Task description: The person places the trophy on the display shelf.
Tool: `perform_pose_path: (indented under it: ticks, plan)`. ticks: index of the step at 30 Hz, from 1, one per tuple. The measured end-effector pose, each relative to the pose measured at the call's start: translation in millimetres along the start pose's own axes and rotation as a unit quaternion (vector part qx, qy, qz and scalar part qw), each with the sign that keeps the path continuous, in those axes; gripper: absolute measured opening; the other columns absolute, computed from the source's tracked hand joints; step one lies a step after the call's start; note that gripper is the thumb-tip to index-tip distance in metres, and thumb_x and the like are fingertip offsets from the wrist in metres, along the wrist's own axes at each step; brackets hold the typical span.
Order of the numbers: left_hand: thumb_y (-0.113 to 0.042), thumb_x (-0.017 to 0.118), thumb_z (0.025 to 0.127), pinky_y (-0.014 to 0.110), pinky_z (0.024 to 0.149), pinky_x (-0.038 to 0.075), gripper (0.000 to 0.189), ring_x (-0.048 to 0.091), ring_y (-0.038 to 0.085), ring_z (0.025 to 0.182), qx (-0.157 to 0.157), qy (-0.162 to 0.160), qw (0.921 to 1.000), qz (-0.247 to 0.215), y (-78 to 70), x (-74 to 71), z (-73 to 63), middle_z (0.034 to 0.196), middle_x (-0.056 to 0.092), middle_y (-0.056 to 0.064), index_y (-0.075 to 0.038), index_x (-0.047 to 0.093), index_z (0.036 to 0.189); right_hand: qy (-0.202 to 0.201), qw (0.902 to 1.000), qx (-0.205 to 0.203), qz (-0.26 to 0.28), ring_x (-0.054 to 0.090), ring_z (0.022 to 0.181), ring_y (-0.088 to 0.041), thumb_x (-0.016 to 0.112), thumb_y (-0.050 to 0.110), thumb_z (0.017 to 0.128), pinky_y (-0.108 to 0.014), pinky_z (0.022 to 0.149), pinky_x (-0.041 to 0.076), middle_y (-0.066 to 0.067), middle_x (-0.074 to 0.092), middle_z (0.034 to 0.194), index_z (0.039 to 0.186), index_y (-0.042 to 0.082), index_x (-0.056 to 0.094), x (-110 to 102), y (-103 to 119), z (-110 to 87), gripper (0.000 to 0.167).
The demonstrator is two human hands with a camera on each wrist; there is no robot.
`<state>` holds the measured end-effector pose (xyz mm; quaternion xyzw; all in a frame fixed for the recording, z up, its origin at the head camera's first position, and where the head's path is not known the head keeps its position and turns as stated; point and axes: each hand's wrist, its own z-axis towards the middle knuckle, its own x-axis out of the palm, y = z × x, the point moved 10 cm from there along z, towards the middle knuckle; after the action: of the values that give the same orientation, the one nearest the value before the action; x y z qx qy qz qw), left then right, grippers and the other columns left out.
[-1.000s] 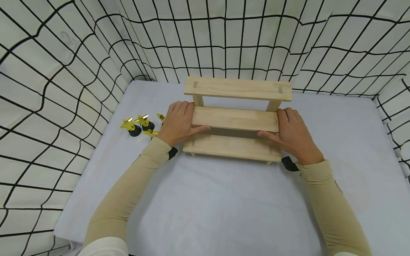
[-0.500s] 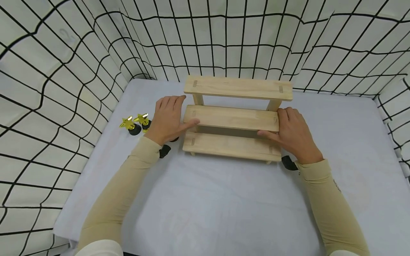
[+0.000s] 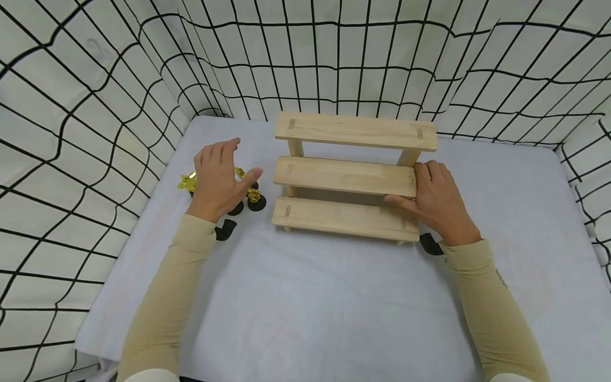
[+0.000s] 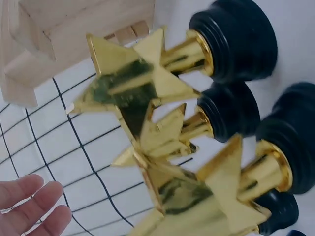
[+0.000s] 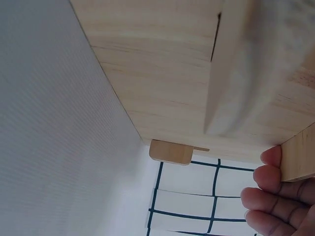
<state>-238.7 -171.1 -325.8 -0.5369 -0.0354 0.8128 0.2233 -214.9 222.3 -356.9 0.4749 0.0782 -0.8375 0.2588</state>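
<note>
A three-tier wooden display shelf (image 3: 346, 175) stands on the white-covered table, its steps rising toward the back. My right hand (image 3: 438, 201) holds the right end of the middle tier, thumb along the front edge; in the right wrist view its fingertips (image 5: 268, 201) touch the wood. My left hand (image 3: 215, 183) hovers left of the shelf with spread fingers and nothing in them. Beneath and around it are several small gold star trophies (image 3: 256, 201) on round black bases, partly hidden by the hand. The left wrist view shows the star trophies (image 4: 125, 73) up close, with the fingers (image 4: 37, 209) apart from them.
A black wire grid (image 3: 339, 69) closes off the back and sides of the table (image 3: 334, 297). Dark wrist-worn pieces (image 3: 226, 229) show below both hands.
My left hand has let go of the middle tier's left end and moved left over the trophies. The right hand keeps its hold, and the shelf stays put.
</note>
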Motion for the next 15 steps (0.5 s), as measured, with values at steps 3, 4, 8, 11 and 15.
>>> perform_pose_path:
  ticks: [3,4,8,11,15]
  plan:
    - [-0.094,0.023,0.087,0.061,0.111,0.027,0.117,0.045,0.044,0.127,-0.017,-0.017,0.9996,-0.015,11.1,-4.3,-2.8,0.137,0.056,0.025,0.003,0.046,0.147,-0.001,1.0,0.001,0.001,0.044,0.07,-0.036,0.025,0.093,0.087,-0.045,0.063,0.04,-0.024,0.049,0.084,0.104,-0.014,0.053,0,-1,-0.4,0.112]
    - [-0.094,0.024,0.087,0.061,0.111,0.027,0.116,0.044,0.045,0.127,-0.023,-0.026,0.9992,-0.02,14.8,-6.1,-3.7,0.136,0.056,0.026,0.003,0.046,0.147,-0.001,1.0,0.002,0.0,0.044,0.07,-0.037,0.026,0.093,0.086,-0.046,0.063,0.039,-0.024,0.049,0.084,0.104,-0.013,0.053,0,-1,-0.5,0.111]
    - [-0.09,0.025,0.091,0.063,0.11,0.026,0.111,0.044,0.047,0.122,-0.046,-0.065,0.996,-0.04,31.2,-15.5,-8.3,0.131,0.056,0.027,0.004,0.047,0.145,-0.001,1.0,0.003,-0.001,0.043,0.07,-0.037,0.028,0.093,0.086,-0.045,0.063,0.039,-0.023,0.048,0.083,0.104,-0.012,0.052,0,-2,-0.5,0.11]
    - [-0.088,0.027,0.092,0.063,0.11,0.025,0.109,0.044,0.048,0.12,-0.062,-0.09,0.9925,-0.053,44.0,-22.0,-12.5,0.129,0.055,0.028,0.005,0.048,0.143,-0.003,1.0,0.002,-0.002,0.043,0.069,-0.037,0.028,0.093,0.087,-0.044,0.062,0.038,-0.023,0.048,0.083,0.103,-0.012,0.052,1,-2,-1.3,0.108]
    - [-0.084,0.03,0.095,0.064,0.111,0.024,0.103,0.043,0.049,0.118,-0.074,-0.103,0.9901,-0.061,59.5,-25.3,-16.6,0.13,0.056,0.028,0.005,0.049,0.143,-0.008,1.0,0.0,-0.003,0.044,0.069,-0.037,0.029,0.092,0.087,-0.045,0.061,0.039,-0.023,0.049,0.083,0.104,-0.012,0.053,0,-2,-1.4,0.108]
